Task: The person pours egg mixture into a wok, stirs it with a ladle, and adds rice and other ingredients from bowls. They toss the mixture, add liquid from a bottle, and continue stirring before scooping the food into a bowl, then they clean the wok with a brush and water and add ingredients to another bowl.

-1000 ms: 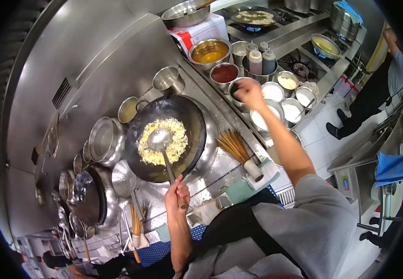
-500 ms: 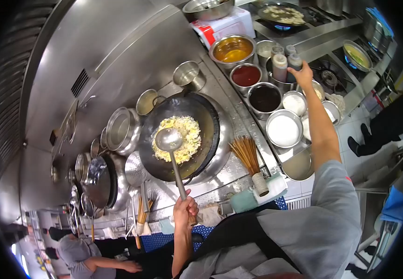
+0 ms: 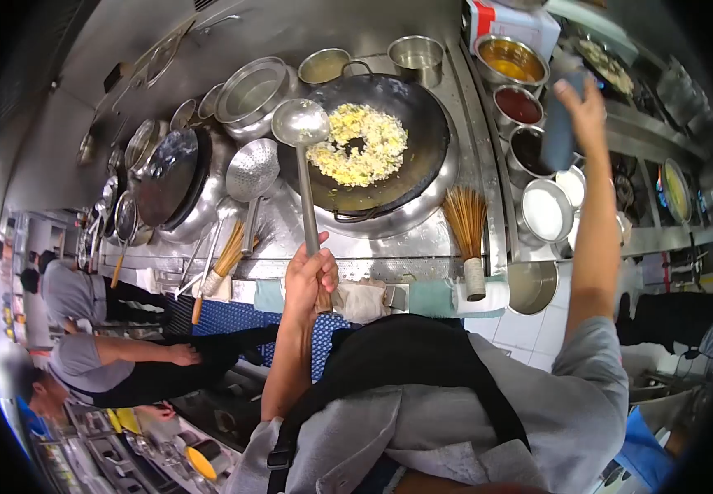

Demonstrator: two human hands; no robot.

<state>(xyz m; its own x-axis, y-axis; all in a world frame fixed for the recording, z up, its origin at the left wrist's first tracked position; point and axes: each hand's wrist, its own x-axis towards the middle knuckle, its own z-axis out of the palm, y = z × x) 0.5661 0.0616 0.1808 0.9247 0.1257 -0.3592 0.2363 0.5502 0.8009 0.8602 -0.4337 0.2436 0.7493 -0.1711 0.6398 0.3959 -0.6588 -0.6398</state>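
My left hand (image 3: 310, 276) is closed around the handle of a long steel ladle (image 3: 301, 123). The ladle's bowl is raised at the left rim of a dark wok (image 3: 424, 123). Inside the wok lies rice mixed with yellow bits of egg (image 3: 383, 142), with a small bare gap in its middle. To the right, my right hand (image 3: 587, 111) grips a dark squeeze bottle (image 3: 559, 128), blurred by motion. The bottle is held up over the metal bowls of sauces and seasonings, with its bottom end toward me.
Bowls of orange liquid (image 3: 511, 64), red sauce (image 3: 518, 105) and white seasoning (image 3: 544, 212) line the right side. A bamboo brush (image 3: 469, 222) and a perforated skimmer (image 3: 252, 169) flank the wok. Two people in grey tops (image 3: 85, 362) stand at the left.
My right hand has lifted the dark squeeze bottle out of its container among the sauces. My left hand has raised the ladle off the rice toward the wok's left rim. The view has turned.
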